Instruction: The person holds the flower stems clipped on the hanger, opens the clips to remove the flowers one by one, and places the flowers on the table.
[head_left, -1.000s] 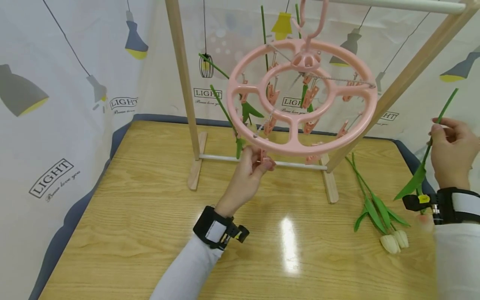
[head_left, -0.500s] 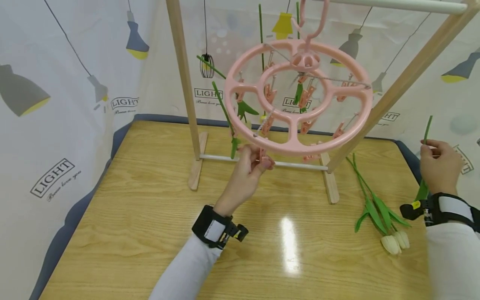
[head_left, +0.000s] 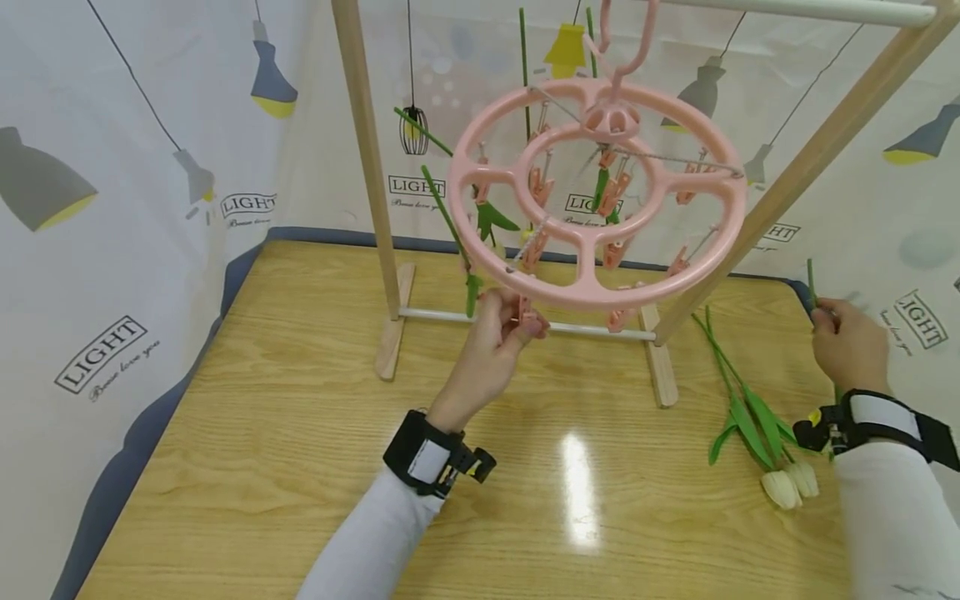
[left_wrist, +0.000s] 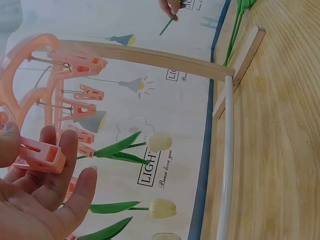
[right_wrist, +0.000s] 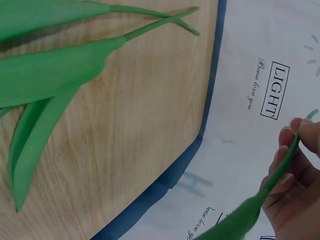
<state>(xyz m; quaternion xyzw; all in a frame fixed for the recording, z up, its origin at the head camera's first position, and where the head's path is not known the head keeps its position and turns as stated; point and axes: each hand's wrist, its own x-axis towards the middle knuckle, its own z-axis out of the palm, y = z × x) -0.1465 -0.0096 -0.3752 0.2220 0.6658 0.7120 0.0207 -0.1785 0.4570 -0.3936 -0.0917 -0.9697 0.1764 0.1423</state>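
**Operator:** How are our hands placed?

**Checker:** Our left hand (head_left: 487, 358) pinches a small pink plastic clip (left_wrist: 42, 154) beneath the near edge of the round pink plastic hanger (head_left: 587, 258). At the far right, our right hand (head_left: 853, 346) grasps a slim green-stemmed, green-leaved flower (right_wrist: 250, 212), well apart from the clip.

**Operator:** Which faults do we guard against?

**Checker:** Three. If we drag on the clip, the hanger may swing on its curved pink plastic hook (head_left: 643, 42) and shake the pale-bloomed, green-leaved hanging tulips (left_wrist: 160, 141). If our left grip slackens early, the clip may slip away. If we carry the flower too low, it may snag the two loose white tulips (head_left: 750, 429) on the right of the pale wooden table (head_left: 315, 358).

**Operator:** Does the clip gape?

**Checker:** We cannot tell; our fingers partly cover it. Insufficient squeeze would leave its mouth too narrow, and the stem might bend against it.
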